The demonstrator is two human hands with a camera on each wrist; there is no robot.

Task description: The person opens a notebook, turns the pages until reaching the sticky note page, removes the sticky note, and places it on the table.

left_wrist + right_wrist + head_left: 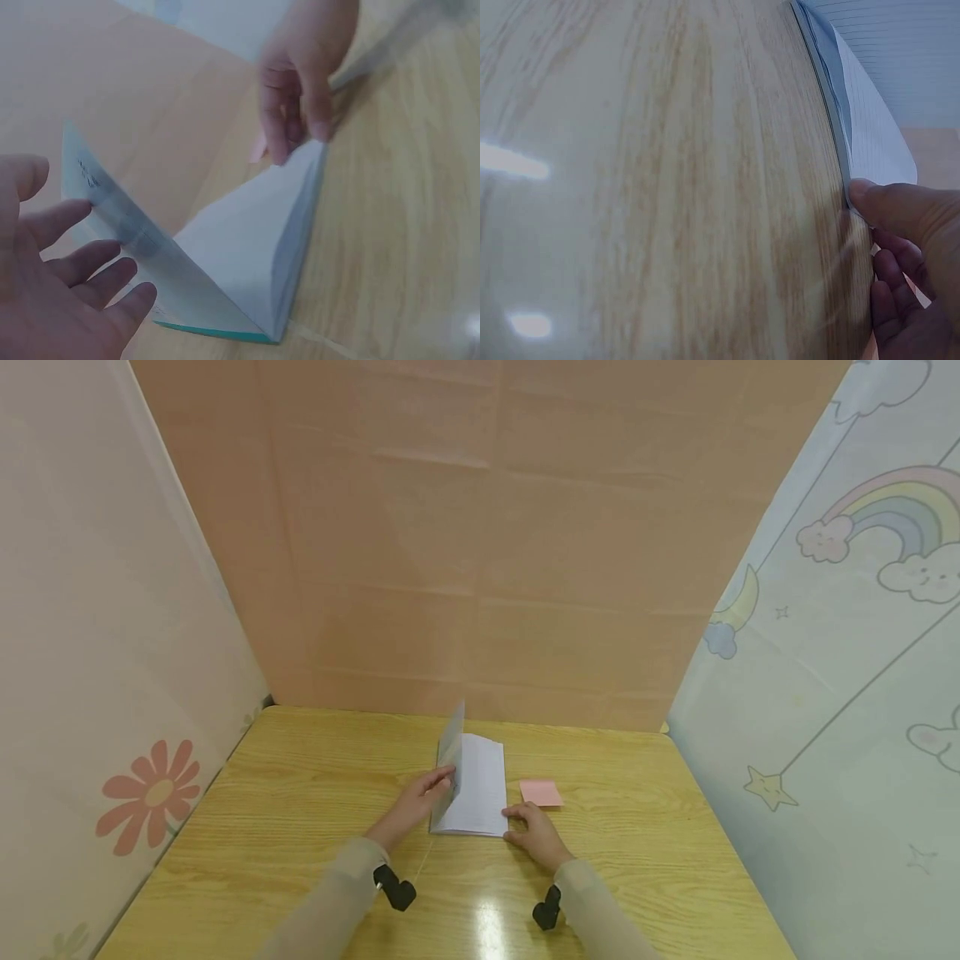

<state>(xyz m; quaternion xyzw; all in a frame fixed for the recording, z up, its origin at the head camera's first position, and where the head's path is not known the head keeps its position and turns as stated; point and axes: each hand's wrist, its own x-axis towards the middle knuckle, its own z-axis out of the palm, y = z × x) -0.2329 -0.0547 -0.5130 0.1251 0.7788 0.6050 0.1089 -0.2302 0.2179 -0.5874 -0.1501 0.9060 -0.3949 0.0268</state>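
Note:
A notebook (480, 789) of white lined pages lies open on the table, its cover side (127, 214) standing up at a steep angle on the left. My left hand (412, 810) is at that raised side, its spread fingers (82, 262) touching the outer face, which carries some dark print. At the near right corner of the pages my right hand (536, 835) pinches the edge, thumb (892, 206) on the corner and the other fingers bent along the side. A green strip (217, 331) shows along the cover's lower edge.
A pink sticky note pad (542, 793) lies on the wood-grain table (637, 860), just right of the notebook. An orange-brown sheet (480, 543) hangs behind the table, and patterned cloths (847, 693) stand on both sides. Black straps (395, 889) sit at the wrists.

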